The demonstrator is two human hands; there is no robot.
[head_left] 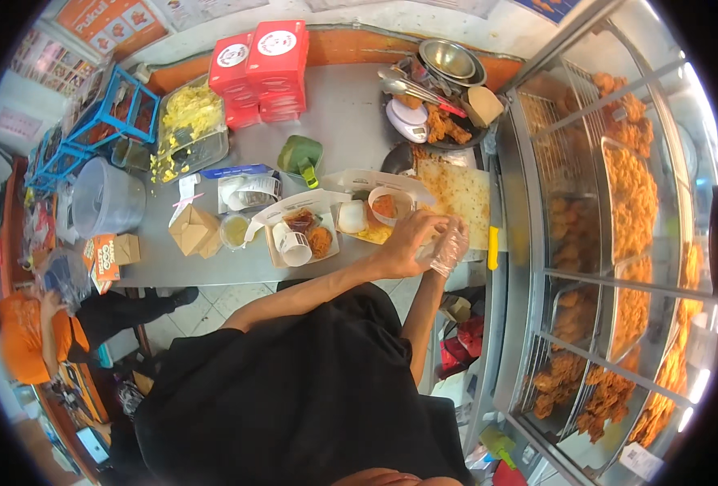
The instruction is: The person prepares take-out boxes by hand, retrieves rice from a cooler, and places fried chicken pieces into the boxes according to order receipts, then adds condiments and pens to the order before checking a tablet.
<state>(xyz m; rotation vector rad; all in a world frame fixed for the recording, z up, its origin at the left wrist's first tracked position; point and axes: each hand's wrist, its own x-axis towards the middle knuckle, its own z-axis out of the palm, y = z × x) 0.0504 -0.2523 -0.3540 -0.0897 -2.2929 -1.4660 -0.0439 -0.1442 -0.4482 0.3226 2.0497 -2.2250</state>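
Note:
My right hand (pixel 449 246) wears a clear plastic glove, and its fingers are bunched and partly hidden. My bare left hand (pixel 407 243) meets it from the left, thumb and fingers curled in to pinch the glove (pixel 453 236) near its fingers. Just beyond my left hand stands an open takeaway box (pixel 367 231) with a white mound of rice, yellow bits and a ring-shaped white cup with orange-red contents. Left of it, a second open box (pixel 324 253) holds dark sauced food, an orange-brown piece and a tipped white paper-wrapped cup (pixel 296 249).
A crumb-covered cutting board (pixel 456 190) and yellow-handled knife (pixel 493 248) lie beyond my right hand. Fried chicken fills the display rack (pixel 537 267) at right. Red boxes (pixel 276 69), a shredded yellow food tray (pixel 189 121) and a clear tub (pixel 108 198) stand leftward. A person in orange (pixel 31 336) is at far left.

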